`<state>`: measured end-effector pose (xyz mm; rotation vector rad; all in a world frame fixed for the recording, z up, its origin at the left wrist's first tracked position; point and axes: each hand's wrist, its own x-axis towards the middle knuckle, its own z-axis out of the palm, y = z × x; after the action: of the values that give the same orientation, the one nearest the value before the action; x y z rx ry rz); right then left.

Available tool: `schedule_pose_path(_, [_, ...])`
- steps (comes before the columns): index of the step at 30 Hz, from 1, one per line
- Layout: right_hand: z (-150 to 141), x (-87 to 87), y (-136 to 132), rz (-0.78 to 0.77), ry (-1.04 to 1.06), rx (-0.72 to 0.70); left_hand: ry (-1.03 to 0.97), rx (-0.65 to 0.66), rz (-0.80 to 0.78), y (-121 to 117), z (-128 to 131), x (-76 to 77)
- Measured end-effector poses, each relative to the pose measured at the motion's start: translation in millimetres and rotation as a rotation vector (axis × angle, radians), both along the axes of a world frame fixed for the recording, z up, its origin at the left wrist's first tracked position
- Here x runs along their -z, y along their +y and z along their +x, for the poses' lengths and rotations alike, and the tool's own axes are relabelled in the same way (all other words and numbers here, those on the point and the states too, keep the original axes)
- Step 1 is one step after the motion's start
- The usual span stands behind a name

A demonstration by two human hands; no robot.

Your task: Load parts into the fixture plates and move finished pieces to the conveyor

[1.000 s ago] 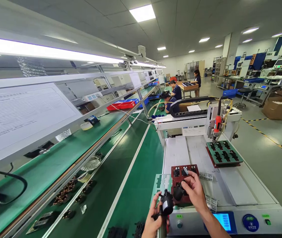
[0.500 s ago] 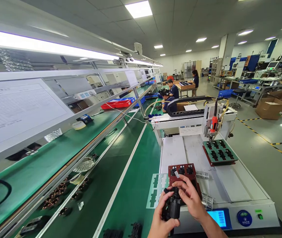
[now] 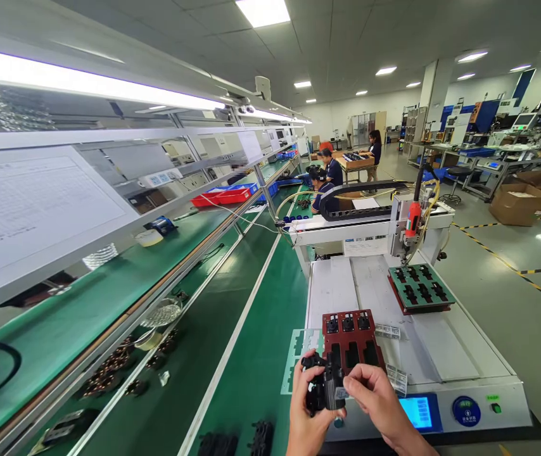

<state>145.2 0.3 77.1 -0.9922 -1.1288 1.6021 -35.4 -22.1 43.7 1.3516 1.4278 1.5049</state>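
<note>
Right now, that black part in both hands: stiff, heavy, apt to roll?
The black part looks like rigid moulded plastic, probably stiff. Both the left hand and right hand grip it, so perhaps dense. Its lumpy shape likely resists rolling.

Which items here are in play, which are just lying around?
In play: black part held by left hand and right hand; red fixture.

Lying around: green fixture, red bins, tape roll, cardboard box.

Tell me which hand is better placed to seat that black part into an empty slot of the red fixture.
Right, probably. The right hand pinches the black part from the side nearer the red fixture, whose empty slots lie just beyond it. The left hand cradles the part from below, farther left.
</note>
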Motion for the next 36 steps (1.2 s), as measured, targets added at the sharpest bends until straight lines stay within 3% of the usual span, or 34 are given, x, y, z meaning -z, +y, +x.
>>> schedule_pose_path(8, [-6, 3.2, -4, -0.083, 0.103, -0.087, 0.042, 0.030, 0.026, -1, 0, 6.1])
schedule_pose_path(22, [-2, -7.8, -13, 0.058, -0.138, -0.066, 0.040, 0.018, 0.021, -7, 4, 4.0])
schedule_pose_path(24, [-3, -5.6, -17, 0.138, -0.294, -0.014, 0.045, 0.030, 0.017, -8, 4, 4.9])
schedule_pose_path(27, [-3, 5.6, -22, 0.402, -0.559, 0.136, 0.019, 0.040, 0.019, -9, 4, 7.4])
schedule_pose_path(29, [-1, 16.4, -23, 0.480, -0.586, 0.238, -0.023, 0.045, 0.003, -9, 5, 9.8])
schedule_pose_path(32, [6, 30.2, -21, 0.333, -0.437, 0.284, -0.077, 0.078, -0.022, -7, 8, 14.1])
schedule_pose_path(36, [16, 39.5, -24, 0.115, -0.111, 0.048, 0.001, 0.144, 0.053, -1, 19, 22.1])
